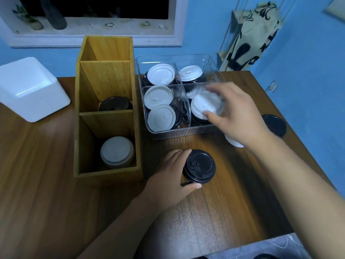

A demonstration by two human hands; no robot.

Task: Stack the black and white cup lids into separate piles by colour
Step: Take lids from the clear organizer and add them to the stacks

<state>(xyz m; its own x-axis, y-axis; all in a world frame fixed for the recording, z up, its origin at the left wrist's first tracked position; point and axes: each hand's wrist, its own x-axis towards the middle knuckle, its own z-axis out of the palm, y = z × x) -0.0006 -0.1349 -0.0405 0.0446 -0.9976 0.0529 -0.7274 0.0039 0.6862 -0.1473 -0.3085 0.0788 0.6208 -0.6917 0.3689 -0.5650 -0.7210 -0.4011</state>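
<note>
Pinches a white lid [206, 106] with the right hand [237, 113], fingers curled, in the near-right compartment of the clear tray [179, 134]. Grips a black lid [199, 167] on the table [56, 202] with the left hand [168, 176] — thumb and fingers round its rim. Beside them, wooden box [108, 177] — black lids [115, 104] in the middle bay, white lids [117, 152] in the nearest.

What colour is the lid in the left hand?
It's a black lid, gripped by the left hand; the right hand holds a white lid. Head view.

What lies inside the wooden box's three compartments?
In the wooden box, nearest: white lid stack; middle: a black lid; the farthest compartment's floor is hidden behind its divider.
</note>
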